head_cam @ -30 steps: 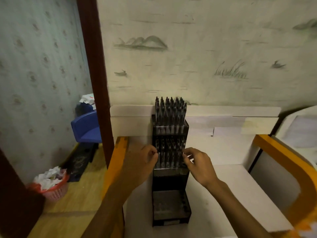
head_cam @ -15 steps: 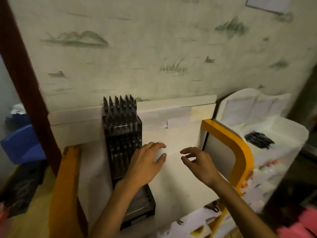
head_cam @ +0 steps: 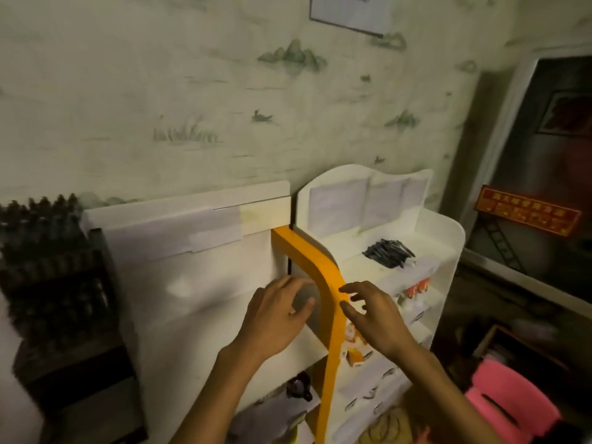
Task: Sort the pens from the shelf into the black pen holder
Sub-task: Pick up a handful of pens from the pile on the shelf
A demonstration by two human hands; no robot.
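Note:
The black pen holder (head_cam: 61, 293) stands at the far left on the white shelf top, blurred, with several dark pens upright in its tiers. A loose pile of black pens (head_cam: 388, 252) lies on the top level of the white shelf (head_cam: 448, 238) to the right. My left hand (head_cam: 276, 315) hovers over the white surface beside the orange side panel (head_cam: 326, 283), fingers relaxed and holding nothing. My right hand (head_cam: 373, 315) is just past the panel, fingers spread and loosely bent, also holding nothing, well short of the pen pile.
Lower levels of the white shelf carry small orange and white items (head_cam: 416, 288) and labelled boxes. A pink plastic stool (head_cam: 509, 408) sits at the lower right. A dark doorway with a red sign (head_cam: 525, 211) lies to the right. Patterned wallpaper backs everything.
The view has swung right, so the pen holder slid to the left edge. Both hands left the holder and moved right toward the orange panel and the white shelf.

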